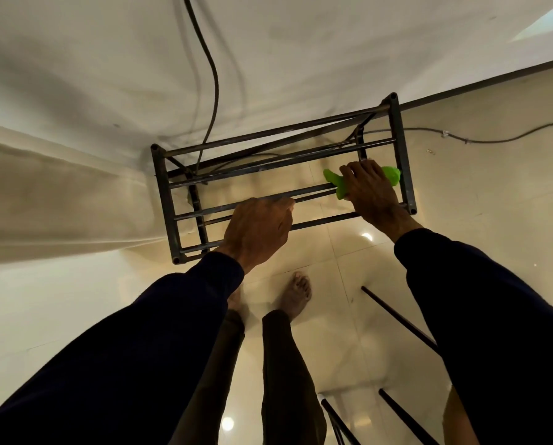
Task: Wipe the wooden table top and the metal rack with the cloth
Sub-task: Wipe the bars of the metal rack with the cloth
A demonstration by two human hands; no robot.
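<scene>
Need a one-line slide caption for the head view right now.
Right hand holds a green cloth on the bars of the metal rack; left hand grips a bar.

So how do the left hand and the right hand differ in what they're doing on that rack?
The left hand grips a bare bar of the metal rack; the right hand holds a green cloth against a bar. The left hand sits near the rack's middle; the right hand is at its right end. Both come out of dark sleeves and are on the rack's top level.
</scene>
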